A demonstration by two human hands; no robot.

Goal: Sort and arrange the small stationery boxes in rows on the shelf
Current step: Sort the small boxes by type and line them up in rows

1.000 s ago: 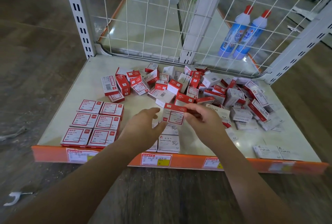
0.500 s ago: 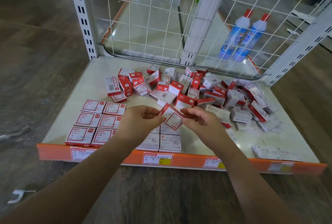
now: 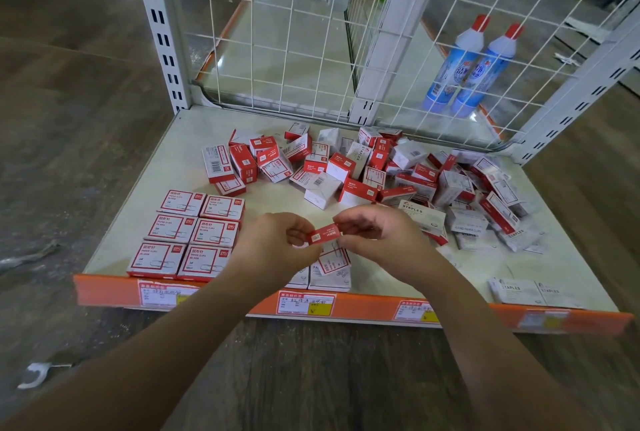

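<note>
Both bare forearms reaching up from the lower corners, converging toward the middle. Left hand (image 3: 277, 250) with back turned upward, fingers (image 3: 298, 234) curled inward, tips meeting at a pinch on its inner side. Right hand (image 3: 384, 236) just beside it, knuckles raised, fingers bent downward and thumb tucked beneath, likewise pinching. Fingertips of the two hands facing each other, nearly touching. Wrists level, held above the surface, neither resting on it. Both arms bare to the elbow.
</note>
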